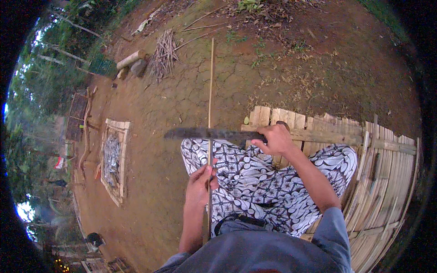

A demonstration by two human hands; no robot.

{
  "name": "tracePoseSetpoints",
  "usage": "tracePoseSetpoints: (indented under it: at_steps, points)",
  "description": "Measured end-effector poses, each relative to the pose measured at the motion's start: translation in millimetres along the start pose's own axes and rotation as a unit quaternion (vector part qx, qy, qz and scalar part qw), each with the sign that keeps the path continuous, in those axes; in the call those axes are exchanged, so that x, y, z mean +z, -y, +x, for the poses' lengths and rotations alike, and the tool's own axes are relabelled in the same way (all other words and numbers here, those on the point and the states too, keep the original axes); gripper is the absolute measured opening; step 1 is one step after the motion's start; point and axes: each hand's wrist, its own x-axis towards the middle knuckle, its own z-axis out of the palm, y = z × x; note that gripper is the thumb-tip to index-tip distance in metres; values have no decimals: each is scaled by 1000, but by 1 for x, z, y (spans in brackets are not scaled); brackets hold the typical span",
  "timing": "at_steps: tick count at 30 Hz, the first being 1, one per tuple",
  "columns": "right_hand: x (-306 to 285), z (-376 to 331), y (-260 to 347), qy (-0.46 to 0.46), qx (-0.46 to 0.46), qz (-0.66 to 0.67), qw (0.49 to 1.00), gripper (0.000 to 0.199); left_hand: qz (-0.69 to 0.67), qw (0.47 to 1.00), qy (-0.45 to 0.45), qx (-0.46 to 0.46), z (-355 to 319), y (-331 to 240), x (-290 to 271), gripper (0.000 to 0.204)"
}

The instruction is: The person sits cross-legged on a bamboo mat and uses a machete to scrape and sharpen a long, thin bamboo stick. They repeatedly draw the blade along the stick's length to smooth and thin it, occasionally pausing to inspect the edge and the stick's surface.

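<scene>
My left hand (200, 184) is closed round a long, thin bamboo strip (211, 86), which runs from beside my body out over the bare ground. In my right hand (275, 139) is the handle of a machete (191, 133) with a broad, dark blade. The blade points left and lies across the strip, a little beyond my left hand. Whether its edge bites into the strip I cannot tell. Below the blade are my legs, folded in patterned black-and-white trousers (255, 191).
I sit on a split-bamboo platform (382, 177) that extends to the right. At the left, a wooden frame (123, 164) on the ground holds ash. Farther off lie a bundle of thin sticks (165, 54), a cut log (129, 59) and a stone (138, 68).
</scene>
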Motion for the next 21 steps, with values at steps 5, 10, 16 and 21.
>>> tracePoseSetpoints:
  at_steps: [5, 10, 16, 21]
  points:
    - [3, -3, 7, -55, -109, 42, 992, 47, -116, 987, 55, -100, 7, 14, 2, 26]
    - [-3, 1, -2, -35, -31, 11, 999, 50, -16, 997, 54, -51, 8, 14, 0, 24]
    - [-5, -6, 27, -61, -162, 43, 984, 48, 40, 995, 66, -59, 0, 16, 18, 17]
    - [10, -3, -7, -57, -77, 17, 995, 46, 71, 997, 24, 5, -5, 0, 28, 20]
